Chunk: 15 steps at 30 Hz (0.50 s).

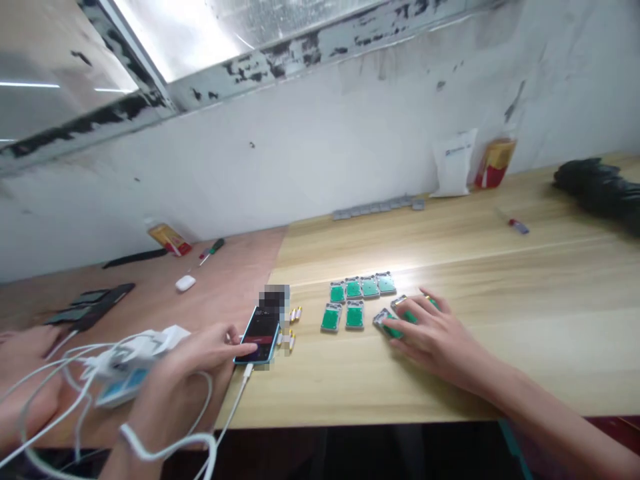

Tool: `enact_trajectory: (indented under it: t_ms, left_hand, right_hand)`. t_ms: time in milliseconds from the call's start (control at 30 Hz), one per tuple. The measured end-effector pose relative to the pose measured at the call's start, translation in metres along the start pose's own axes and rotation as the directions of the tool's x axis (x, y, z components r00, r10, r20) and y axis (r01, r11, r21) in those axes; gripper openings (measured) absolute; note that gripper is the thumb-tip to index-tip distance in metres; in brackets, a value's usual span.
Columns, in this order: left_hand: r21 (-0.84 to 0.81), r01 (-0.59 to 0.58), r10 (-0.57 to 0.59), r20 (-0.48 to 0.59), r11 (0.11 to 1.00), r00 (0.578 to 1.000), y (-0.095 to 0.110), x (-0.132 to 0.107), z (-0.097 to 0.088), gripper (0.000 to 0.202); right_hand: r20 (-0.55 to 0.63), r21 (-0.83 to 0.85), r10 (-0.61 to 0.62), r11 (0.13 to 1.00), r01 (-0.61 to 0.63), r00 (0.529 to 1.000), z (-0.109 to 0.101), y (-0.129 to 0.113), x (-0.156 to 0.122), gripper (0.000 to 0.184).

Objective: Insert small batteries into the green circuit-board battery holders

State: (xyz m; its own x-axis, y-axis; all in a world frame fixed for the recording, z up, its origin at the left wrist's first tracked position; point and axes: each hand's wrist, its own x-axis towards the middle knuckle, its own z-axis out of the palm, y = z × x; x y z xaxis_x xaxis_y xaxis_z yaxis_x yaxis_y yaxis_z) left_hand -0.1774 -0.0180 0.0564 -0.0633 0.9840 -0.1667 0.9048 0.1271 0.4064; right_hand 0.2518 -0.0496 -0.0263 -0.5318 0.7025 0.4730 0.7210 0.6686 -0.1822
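My left hand (210, 350) reaches a phone (257, 337) with a lit screen. One finger is stretched onto the lower part of the screen while the others curl loosely, holding nothing. A white charging cable (245, 380) runs from the phone's lower end. My right hand (430, 337) lies with fingers spread over a few green circuit boards in grey cases (387, 322), partly covering them. Left of it, more green boards in grey cases (355, 315) sit in two rows. Small yellow-and-silver cylinders (296, 314), perhaps batteries, lie beside the phone.
Another person's hand (27, 357) is at the left, near a black device (93, 307). White plugs and cables (135, 350) crowd a power strip. A screwdriver (213, 251), white case (185, 283), grey pieces (375, 208), bottles (495, 163) and black bag (597, 190) stand farther back.
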Motion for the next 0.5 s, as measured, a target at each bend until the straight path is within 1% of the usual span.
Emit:
enact_trajectory:
  t_ms: [67, 100, 167, 200, 267, 333, 400, 467, 500]
  left_hand:
    - [0.078, 0.012, -0.011, -0.008, 0.997, 1.000, 0.006, -0.003, 0.004, 0.051]
    - [0.111, -0.003, 0.006, -0.025, 0.994, 1.000, 0.012, -0.005, 0.008, 0.050]
    - [0.121, -0.096, 0.106, -0.074, 0.988, 0.992, 0.028, -0.008, 0.020, 0.047]
    - [0.095, -0.171, 0.179, -0.083, 0.981, 0.980, 0.039, -0.011, 0.028, 0.044]
    - [0.043, -0.286, 0.288, -0.072, 0.957, 0.955, 0.065, -0.017, 0.047, 0.036]
    - [0.019, -0.403, 0.403, -0.066, 0.915, 0.913, 0.093, -0.023, 0.069, 0.027]
    - [0.010, -0.530, 0.529, -0.051, 0.848, 0.847, 0.118, -0.028, 0.089, 0.019]
    - [0.015, -0.615, 0.615, -0.064, 0.788, 0.786, 0.135, -0.031, 0.105, 0.015]
    - [0.015, -0.637, 0.637, -0.062, 0.771, 0.769, 0.141, -0.032, 0.110, 0.014]
  right_hand:
    - [-0.021, 0.026, 0.021, 0.999, -0.020, 1.000, -0.003, 0.009, -0.002, 0.028]
    - [-0.032, 0.029, 0.035, 0.999, -0.035, 0.999, -0.004, 0.014, -0.004, 0.028]
    - [-0.031, 0.018, 0.064, 0.998, -0.063, 0.997, -0.006, 0.023, -0.007, 0.029]
    - [-0.023, 0.008, 0.079, 0.997, -0.078, 0.997, -0.006, 0.026, -0.008, 0.029]
    - [-0.011, -0.010, 0.099, 0.995, -0.099, 0.995, -0.006, 0.030, -0.010, 0.027]
    - [-0.006, -0.020, 0.097, 0.995, -0.097, 0.995, -0.006, 0.030, -0.010, 0.025]
    - [0.000, -0.019, 0.088, 0.996, -0.088, 0.996, -0.006, 0.029, -0.009, 0.022]
    - [0.007, -0.012, 0.089, 0.996, -0.089, 0.996, -0.006, 0.028, -0.008, 0.020]
    - [0.011, -0.007, 0.092, 0.996, -0.092, 0.996, -0.006, 0.027, -0.008, 0.020]
